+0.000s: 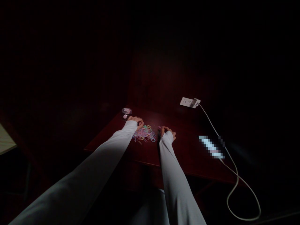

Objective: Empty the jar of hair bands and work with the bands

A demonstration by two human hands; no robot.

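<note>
A loose pile of small coloured bands (pixel 144 134), pink, purple, yellow and green, lies on the dark red table (pixel 150 158). At the pile's upper left edge is my left hand (pixel 138 122), its fingers curled; whatever they hold, if anything, is hidden. To the right of the pile, my right hand (pixel 168 131) pinches a small bunch of purple-pink bands (pixel 160 128) between thumb and fingers. Behind my left hand stands a small round clear container (pixel 127 111) with pink pieces in it.
A white socket plate (pixel 187 102) with a plugged-in charger (pixel 195 102) is beyond the table. Its white cable (pixel 236 175) loops down the right side to a blurred bright device (pixel 211 147) at the table's right. A pale surface (pixel 6 140) shows at far left.
</note>
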